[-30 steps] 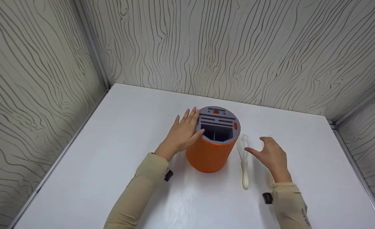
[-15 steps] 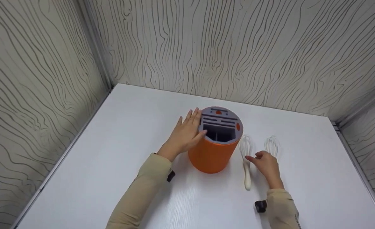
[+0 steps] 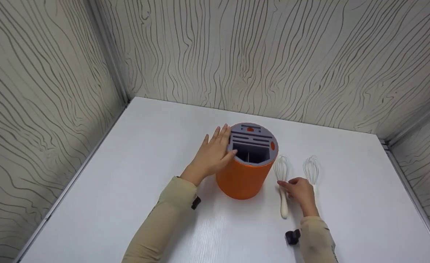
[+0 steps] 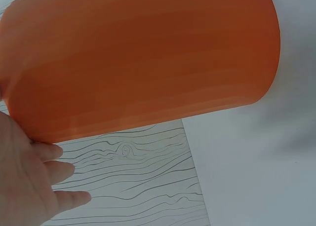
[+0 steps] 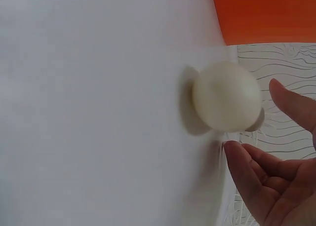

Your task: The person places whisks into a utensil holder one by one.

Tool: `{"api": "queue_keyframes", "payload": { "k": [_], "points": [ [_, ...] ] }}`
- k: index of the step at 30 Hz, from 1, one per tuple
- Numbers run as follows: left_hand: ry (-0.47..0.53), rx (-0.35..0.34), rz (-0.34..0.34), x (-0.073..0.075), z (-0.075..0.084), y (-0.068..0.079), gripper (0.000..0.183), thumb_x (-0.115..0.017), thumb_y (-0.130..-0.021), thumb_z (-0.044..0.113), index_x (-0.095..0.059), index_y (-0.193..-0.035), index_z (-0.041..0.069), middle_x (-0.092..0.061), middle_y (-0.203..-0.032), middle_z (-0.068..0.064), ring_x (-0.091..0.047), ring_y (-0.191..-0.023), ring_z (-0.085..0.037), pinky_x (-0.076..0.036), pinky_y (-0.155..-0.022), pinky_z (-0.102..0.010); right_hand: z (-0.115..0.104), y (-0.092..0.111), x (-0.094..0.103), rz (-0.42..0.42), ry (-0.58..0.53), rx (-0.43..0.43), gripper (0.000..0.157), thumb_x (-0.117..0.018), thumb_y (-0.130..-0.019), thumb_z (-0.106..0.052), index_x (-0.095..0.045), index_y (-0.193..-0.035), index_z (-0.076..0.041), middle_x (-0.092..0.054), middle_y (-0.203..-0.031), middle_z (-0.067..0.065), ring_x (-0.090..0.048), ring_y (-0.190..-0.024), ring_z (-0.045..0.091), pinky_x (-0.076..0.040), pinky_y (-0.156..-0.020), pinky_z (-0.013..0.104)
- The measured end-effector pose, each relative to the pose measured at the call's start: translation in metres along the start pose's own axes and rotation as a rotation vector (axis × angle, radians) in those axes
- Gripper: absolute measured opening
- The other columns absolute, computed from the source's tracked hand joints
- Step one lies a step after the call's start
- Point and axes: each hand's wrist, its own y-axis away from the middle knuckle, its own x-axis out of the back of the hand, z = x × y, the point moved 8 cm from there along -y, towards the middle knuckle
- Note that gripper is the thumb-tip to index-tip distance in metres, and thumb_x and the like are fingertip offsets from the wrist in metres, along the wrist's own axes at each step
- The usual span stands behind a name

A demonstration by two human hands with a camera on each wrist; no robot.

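Note:
An orange cylindrical utensil holder (image 3: 241, 182) with a grey slotted top stands on the white table. My left hand (image 3: 211, 155) lies against its left side, fingers straight and thumb over the rim; in the left wrist view the hand (image 4: 24, 181) sits beside the orange wall. To the holder's right lies a whisk (image 3: 283, 204) with a cream handle and wire loops pointing away. My right hand (image 3: 302, 191) is at the top of that handle. In the right wrist view, thumb and fingers stand apart around the whisk handle (image 5: 226, 96), whose rounded end faces the camera.
A second whisk (image 3: 311, 170) lies to the right, its handle mostly hidden behind my right hand. Wood-grain patterned panels (image 3: 237, 54) rise at the back and sides of the white table (image 3: 145, 146).
My right hand has come down and left from above the second whisk to the first whisk's handle, thumb and fingers drawing closer together. The left hand stays on the holder.

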Motion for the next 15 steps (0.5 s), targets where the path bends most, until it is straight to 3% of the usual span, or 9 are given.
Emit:
{"api": "queue_keyframes", "payload": {
  "k": [5, 15],
  "points": [
    [0.000, 0.002, 0.004, 0.000, 0.000, 0.000, 0.072, -0.033, -0.100, 0.045, -0.008, -0.153, 0.004, -0.009, -0.159, -0.009, -0.007, -0.145, -0.026, -0.011, -0.113, -0.052, 0.005, -0.003, -0.004, 0.005, -0.037, -0.027, 0.053, -0.076, -0.079, -0.035, -0.061, -0.102, 0.010, -0.063, -0.080, 0.009, -0.056, -0.067, 0.016, -0.048, -0.057, 0.024],
    [-0.028, 0.010, -0.012, -0.001, 0.001, -0.001, 0.067, -0.030, -0.102, 0.041, -0.007, -0.153, 0.005, -0.005, -0.159, -0.009, -0.003, -0.145, -0.025, -0.009, -0.113, -0.051, 0.015, -0.009, -0.009, 0.008, -0.217, -0.052, 0.036, -0.075, -0.081, -0.021, -0.064, -0.097, 0.009, -0.063, -0.076, 0.004, -0.055, -0.063, 0.011, -0.047, -0.058, 0.024]
  ]
}}
